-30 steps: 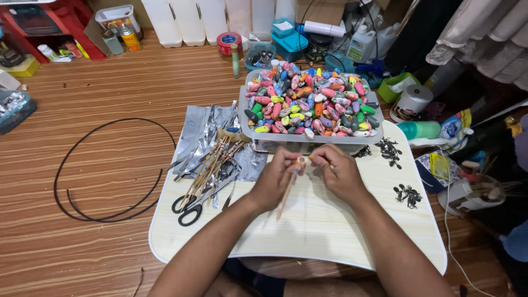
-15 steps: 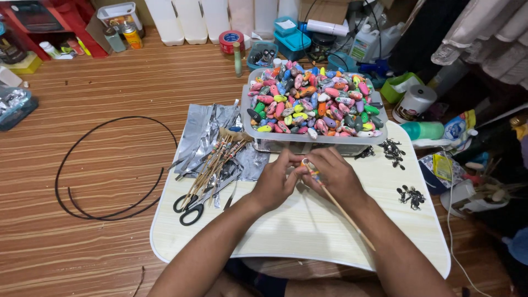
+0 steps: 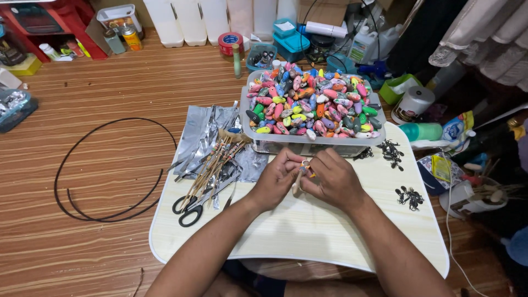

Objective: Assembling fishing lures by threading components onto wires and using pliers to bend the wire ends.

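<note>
My left hand (image 3: 276, 177) and my right hand (image 3: 330, 179) meet over a pale wooden lap board (image 3: 308, 231). Together they pinch a thin wooden stick (image 3: 297, 182) with a small coloured piece at its top end. Just beyond the hands stands a clear plastic tub (image 3: 311, 144) heaped with many small colourful oval lures (image 3: 313, 104). Left of my left hand lie a bundle of thin sticks (image 3: 212, 164) on silver foil sheets (image 3: 203, 135), and black-handled scissors (image 3: 190, 208).
Small black metal hooks lie in two clusters (image 3: 390, 151) (image 3: 410, 197) on the board's right side. A black wire loop (image 3: 104, 170) rests on the wooden floor at left. Bottles, a tape roll (image 3: 230, 43), boxes and containers crowd the far and right edges.
The stick has swung: it slanted down to the right under my right hand, and now it is held short and nearly upright between both hands. The hands have stayed over the board.
</note>
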